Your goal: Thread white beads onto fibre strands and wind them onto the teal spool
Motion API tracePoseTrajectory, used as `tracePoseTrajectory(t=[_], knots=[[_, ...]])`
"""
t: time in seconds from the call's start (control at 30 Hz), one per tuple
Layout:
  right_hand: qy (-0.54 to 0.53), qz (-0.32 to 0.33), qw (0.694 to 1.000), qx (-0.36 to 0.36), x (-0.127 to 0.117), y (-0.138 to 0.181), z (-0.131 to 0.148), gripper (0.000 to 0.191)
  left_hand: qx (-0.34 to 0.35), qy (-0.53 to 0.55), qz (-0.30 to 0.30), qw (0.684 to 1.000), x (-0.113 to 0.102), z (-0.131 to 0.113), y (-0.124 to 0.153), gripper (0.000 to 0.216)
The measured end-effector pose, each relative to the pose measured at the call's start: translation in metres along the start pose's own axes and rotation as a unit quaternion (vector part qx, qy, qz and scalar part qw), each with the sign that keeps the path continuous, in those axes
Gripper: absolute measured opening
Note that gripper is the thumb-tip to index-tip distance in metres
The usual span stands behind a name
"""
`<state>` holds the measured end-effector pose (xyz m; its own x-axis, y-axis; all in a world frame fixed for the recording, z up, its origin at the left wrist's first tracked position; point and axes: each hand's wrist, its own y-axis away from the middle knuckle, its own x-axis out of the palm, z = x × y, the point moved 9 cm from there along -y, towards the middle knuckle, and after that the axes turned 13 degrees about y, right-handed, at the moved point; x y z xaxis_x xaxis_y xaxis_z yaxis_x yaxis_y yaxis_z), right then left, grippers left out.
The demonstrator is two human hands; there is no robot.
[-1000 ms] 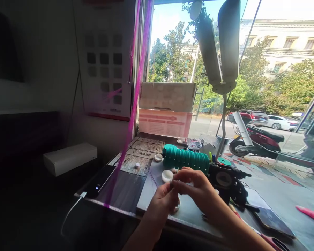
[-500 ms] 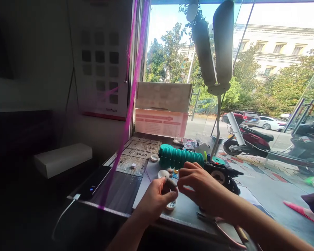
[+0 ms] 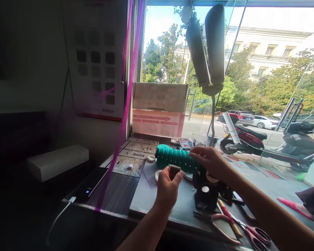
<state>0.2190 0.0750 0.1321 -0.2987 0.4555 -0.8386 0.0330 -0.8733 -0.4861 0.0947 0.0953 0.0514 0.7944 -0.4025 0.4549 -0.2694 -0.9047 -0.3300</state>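
My left hand (image 3: pixel 168 187) is raised over the grey mat (image 3: pixel 146 195), its fingers closed on a small brown piece (image 3: pixel 174 170). My right hand (image 3: pixel 212 162) hovers to the right, over the end of a teal ribbed roll (image 3: pixel 172 158) and above a black device (image 3: pixel 206 196). Its fingers are curled and pinched together; what they hold, if anything, is too small to make out. Two small white lids (image 3: pixel 151 158) (image 3: pixel 157 175) lie on the mat near the roll. A thin purple thread (image 3: pixel 147 175) lies beside them.
Pliers (image 3: pixel 216 225) and red-handled scissors (image 3: pixel 253 233) lie at the desk's front right. A phone on a white cable (image 3: pixel 90 181) and a white box (image 3: pixel 57 162) sit left. Pink strands (image 3: pixel 128 87) hang by the window; a lamp (image 3: pixel 209 52) and cardboard box (image 3: pixel 159 97) stand behind.
The hands have parted. My left hand rose with the brown piece, and my right hand moved up and right over the teal roll and black device. The view shifted slightly right.
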Motion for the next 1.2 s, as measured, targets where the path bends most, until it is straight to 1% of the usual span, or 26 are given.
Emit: tracePoseTrajectory(t=[0.07,0.13,0.3,0.43,0.63,0.87,1.03,1.1,1.2], knots=[[0.005,-0.021,1.000,0.017,0.001,-0.003,-0.011,0.024,0.028,0.003,-0.041,0.999,0.005,0.006,-0.006,0.017],[0.014,-0.024,1.000,0.009,0.006,-0.002,-0.010,0.024,0.047,-0.014,-0.073,0.996,0.007,0.013,-0.009,0.017],[0.008,-0.053,0.999,0.008,0.007,0.003,-0.009,0.022,0.083,-0.057,-0.110,0.989,0.010,0.021,-0.010,0.017],[0.022,-0.049,0.999,0.006,0.009,0.005,-0.013,0.021,0.112,-0.096,-0.143,0.979,0.009,0.019,-0.007,0.014],[0.034,-0.026,0.999,-0.020,0.011,0.006,-0.012,0.015,0.139,-0.159,-0.127,0.969,0.013,0.016,-0.007,0.009],[0.074,-0.038,0.997,-0.002,0.010,0.006,-0.010,0.012,0.141,-0.183,-0.121,0.965,0.017,0.013,-0.006,0.007],[0.133,-0.058,0.989,0.033,0.011,0.011,-0.004,0.007,0.141,-0.163,-0.128,0.968,0.018,0.014,-0.004,0.006],[0.153,-0.061,0.985,0.041,0.009,0.012,-0.002,0.006,0.138,-0.146,-0.118,0.972,0.018,0.014,-0.003,0.006],[0.130,-0.051,0.990,0.011,0.004,0.011,0.002,0.010,0.117,-0.125,-0.100,0.980,0.011,0.007,-0.001,0.018]])
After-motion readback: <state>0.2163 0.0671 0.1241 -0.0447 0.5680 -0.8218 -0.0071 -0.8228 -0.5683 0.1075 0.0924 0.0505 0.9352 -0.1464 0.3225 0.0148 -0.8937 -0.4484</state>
